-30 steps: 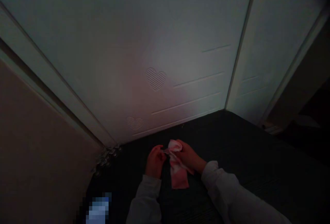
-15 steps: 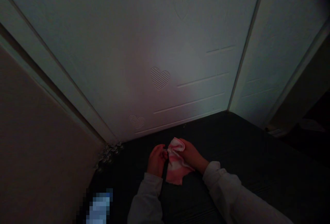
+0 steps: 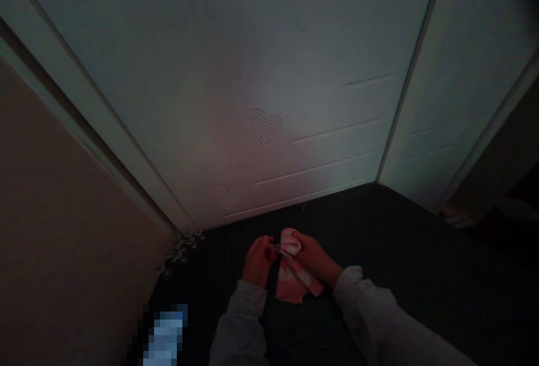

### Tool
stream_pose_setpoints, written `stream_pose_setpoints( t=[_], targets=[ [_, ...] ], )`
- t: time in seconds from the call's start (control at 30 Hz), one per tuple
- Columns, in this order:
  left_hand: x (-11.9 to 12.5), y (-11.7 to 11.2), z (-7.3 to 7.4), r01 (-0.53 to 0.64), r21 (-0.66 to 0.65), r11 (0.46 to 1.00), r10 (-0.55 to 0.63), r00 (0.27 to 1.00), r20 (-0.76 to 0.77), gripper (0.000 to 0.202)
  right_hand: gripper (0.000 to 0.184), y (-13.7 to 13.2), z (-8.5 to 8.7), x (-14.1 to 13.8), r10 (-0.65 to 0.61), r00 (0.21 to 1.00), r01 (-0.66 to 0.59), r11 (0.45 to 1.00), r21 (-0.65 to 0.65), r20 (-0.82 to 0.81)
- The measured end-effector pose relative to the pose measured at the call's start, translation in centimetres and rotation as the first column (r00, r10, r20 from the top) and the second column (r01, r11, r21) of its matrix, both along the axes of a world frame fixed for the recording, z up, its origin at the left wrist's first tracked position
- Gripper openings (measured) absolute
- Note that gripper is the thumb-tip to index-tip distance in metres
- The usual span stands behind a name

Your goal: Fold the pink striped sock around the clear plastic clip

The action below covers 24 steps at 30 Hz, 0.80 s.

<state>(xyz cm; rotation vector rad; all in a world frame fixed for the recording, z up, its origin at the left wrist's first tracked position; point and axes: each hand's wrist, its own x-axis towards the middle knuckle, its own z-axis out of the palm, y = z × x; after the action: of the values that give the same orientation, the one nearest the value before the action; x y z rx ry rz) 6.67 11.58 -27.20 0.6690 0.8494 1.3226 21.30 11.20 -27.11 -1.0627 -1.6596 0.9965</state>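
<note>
Two hands work one pink-and-white cloth (image 3: 293, 286) in the head view, just in front of the heart-embossed door (image 3: 266, 128). The left hand (image 3: 257, 259) pinches its upper edge, and the right hand (image 3: 314, 258) is closed round the bunched top. In my judgement, firm holds and level edges would serve best.

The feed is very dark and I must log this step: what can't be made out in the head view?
Head view, all in dim light:
Pink-and-white cloth: what item it is; its top is bunched under the right hand.
Left hand: whether its fingers pinch the cloth's edge, too dark.
Pixelated patch, lower left: blurred out, cut by the bottom edge.
Shiny cluster, left of the hands: too small to identify.
</note>
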Motion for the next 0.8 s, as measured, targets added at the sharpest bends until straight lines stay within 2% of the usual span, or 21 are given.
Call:
stream_pose_setpoints(
  t=[0.2, 0.5, 0.63, 0.8],
  targets=[
    [0.26, 0.08, 0.00, -0.020, 0.028, 0.999, 0.021, 0.999, -0.028, 0.032, 0.018, -0.86, 0.87, 0.19, 0.001, 0.982, -0.025, 0.992, 0.124, 0.189],
    [0.30, 0.01, -0.24, -0.027, 0.067, 0.997, 0.033, 0.995, -0.093, 0.030, 0.019, -0.65, 0.56, 0.04, 0.028, 0.989, -0.054, 0.982, 0.184, 0.143],
    [0.32, 0.00, -0.12, -0.032, 0.064, 0.997, 0.037, 0.995, -0.087, 0.030, 0.018, -0.69, 0.55, 0.04, -0.027, 0.986, -0.009, 0.977, 0.213, 0.167],
    [0.41, -0.04, 0.08, -0.052, 0.014, 0.999, 0.053, 0.997, -0.048, 0.030, 0.014, -0.43, 0.06, 0.26, -0.155, 0.956, 0.083, 0.958, 0.276, 0.248]
  ],
)
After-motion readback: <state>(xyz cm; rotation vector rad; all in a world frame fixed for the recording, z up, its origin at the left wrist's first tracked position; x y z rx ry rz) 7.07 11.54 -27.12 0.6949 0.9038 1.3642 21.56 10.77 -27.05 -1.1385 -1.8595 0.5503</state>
